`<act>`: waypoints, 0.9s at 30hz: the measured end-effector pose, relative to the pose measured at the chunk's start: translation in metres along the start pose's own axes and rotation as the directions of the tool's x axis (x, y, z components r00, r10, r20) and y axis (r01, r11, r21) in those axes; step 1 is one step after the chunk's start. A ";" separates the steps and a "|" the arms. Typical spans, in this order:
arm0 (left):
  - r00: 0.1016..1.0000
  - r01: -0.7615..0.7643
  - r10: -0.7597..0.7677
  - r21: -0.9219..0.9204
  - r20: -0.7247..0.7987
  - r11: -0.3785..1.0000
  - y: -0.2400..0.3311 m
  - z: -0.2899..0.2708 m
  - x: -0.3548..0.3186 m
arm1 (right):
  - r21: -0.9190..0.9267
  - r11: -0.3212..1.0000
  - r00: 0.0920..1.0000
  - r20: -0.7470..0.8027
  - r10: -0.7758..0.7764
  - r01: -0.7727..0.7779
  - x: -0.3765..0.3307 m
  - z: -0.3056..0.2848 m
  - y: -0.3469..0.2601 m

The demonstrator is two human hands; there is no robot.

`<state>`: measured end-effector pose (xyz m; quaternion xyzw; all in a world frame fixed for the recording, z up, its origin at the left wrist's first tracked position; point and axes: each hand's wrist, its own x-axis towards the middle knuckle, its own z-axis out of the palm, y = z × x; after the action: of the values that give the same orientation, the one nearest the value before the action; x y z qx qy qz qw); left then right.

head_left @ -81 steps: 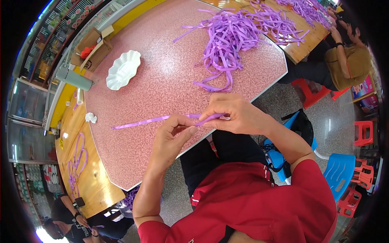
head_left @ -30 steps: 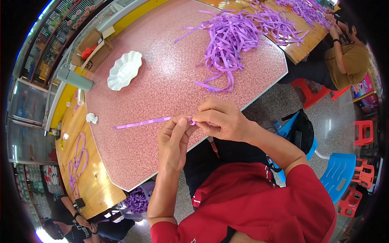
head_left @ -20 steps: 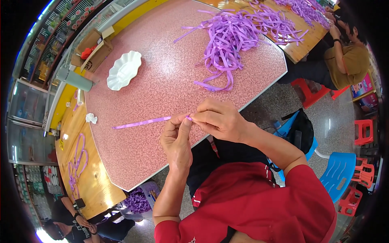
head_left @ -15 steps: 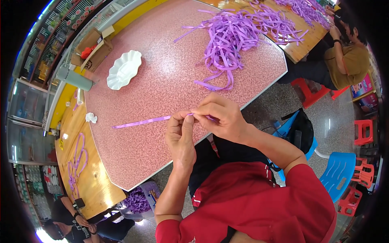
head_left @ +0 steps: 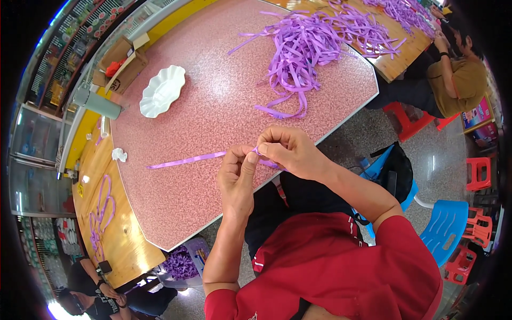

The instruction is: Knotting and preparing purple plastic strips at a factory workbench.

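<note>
Between my two hands is a narrow purple ribbon (head_left: 186, 160), its flat tail lying leftward across the pink speckled table (head_left: 176, 208). My left hand (head_left: 237, 173) pinches it between thumb and forefinger. Right beside it, my right hand (head_left: 288, 152) closes thumb and fingertips on the same ribbon, where it seems looped or folded. A short length of it shows below the right fingers. The fingertips hide the exact shape of the fold. Farther off on the table rises a tangled heap of purple ribbons (head_left: 304, 53).
A white scalloped dish (head_left: 162, 92), a crumpled tissue (head_left: 119, 154), a green tumbler (head_left: 98, 103) and an open cardboard box (head_left: 125, 69) stand at the left. A tub of purple pieces (head_left: 181, 264) is below the table. People sit at lower left and upper right; a blue chair (head_left: 442, 229) is at right.
The fingers of my right hand have curled in and shifted slightly, with the thumb now pressed against the ribbon. My left hand keeps its pinch, and the ribbon's tail lies almost unchanged.
</note>
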<state>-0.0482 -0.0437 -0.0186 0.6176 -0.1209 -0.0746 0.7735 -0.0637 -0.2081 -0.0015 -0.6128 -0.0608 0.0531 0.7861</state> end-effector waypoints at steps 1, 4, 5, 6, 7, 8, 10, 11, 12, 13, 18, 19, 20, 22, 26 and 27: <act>0.997 0.060 -0.056 -0.094 0.053 0.994 0.006 0.003 0.000 | 0.032 0.999 0.999 0.032 0.038 -0.039 -0.001 -0.001 -0.001; 0.978 0.177 -0.146 -0.222 0.149 0.959 0.012 0.003 0.003 | 0.032 0.998 0.996 0.062 -0.059 0.057 0.002 -0.004 0.005; 0.965 0.228 -0.183 -0.259 0.186 0.939 0.013 0.002 0.004 | 0.033 0.998 0.996 0.063 -0.060 0.058 0.002 -0.004 0.005; 0.965 0.228 -0.183 -0.258 0.186 0.939 0.011 0.003 0.003 | 0.055 0.998 0.998 0.049 -0.034 0.032 0.001 -0.003 0.004; 0.986 0.150 -0.135 -0.166 0.098 0.975 0.008 0.004 0.000 | 0.076 0.997 0.999 0.036 -0.009 0.006 0.001 -0.001 0.003; 0.997 0.077 -0.076 -0.066 0.015 0.995 0.007 0.007 -0.001 | 0.076 0.997 0.999 0.037 -0.010 0.007 0.001 0.000 0.002; 0.999 -0.029 0.030 0.029 -0.035 0.999 0.008 0.013 -0.001 | 0.077 0.995 0.998 -0.019 0.064 -0.062 0.001 0.002 0.001; 0.988 -0.128 0.138 0.128 -0.075 0.983 0.009 0.016 -0.001 | 0.077 0.995 0.998 -0.020 0.064 -0.062 0.001 0.003 0.001; 0.988 -0.128 0.138 0.128 -0.074 0.984 0.007 0.016 0.000 | 0.067 0.997 0.999 -0.030 0.044 -0.042 0.000 0.004 0.001; 0.979 -0.183 0.195 0.158 -0.061 0.970 0.006 0.016 -0.001 | 0.057 0.998 0.999 -0.039 0.025 -0.023 0.000 0.004 0.001; 0.960 -0.252 0.273 0.244 -0.056 0.937 0.004 0.017 0.000 | 0.024 1.000 0.996 -0.091 0.018 -0.015 -0.001 0.003 -0.002; 0.965 -0.237 0.257 0.226 -0.061 0.945 0.004 0.016 -0.003 | 0.018 1.000 0.994 -0.108 0.017 -0.015 -0.001 0.003 -0.002; 0.968 -0.222 0.240 0.207 -0.067 0.953 0.004 0.016 -0.004 | 0.019 1.000 0.994 -0.109 0.017 -0.015 -0.001 0.003 -0.001; 0.940 -0.310 0.339 0.334 -0.030 0.890 -0.001 0.010 0.001 | -0.006 1.000 0.994 -0.106 -0.009 0.008 0.001 0.002 0.001; 0.791 -0.522 0.597 0.655 0.133 0.546 0.002 0.007 0.005 | 0.108 0.993 0.996 -0.068 0.052 -0.044 0.002 -0.002 0.001; 0.791 -0.524 0.597 0.653 0.134 0.547 0.001 0.007 0.008 | 0.203 0.976 0.995 -0.033 0.092 -0.083 0.002 -0.004 0.001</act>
<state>-0.0430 -0.0524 -0.0153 0.7805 -0.2896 0.2560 0.4913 -0.0608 -0.2115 -0.0035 -0.5333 -0.0114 0.0804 0.8420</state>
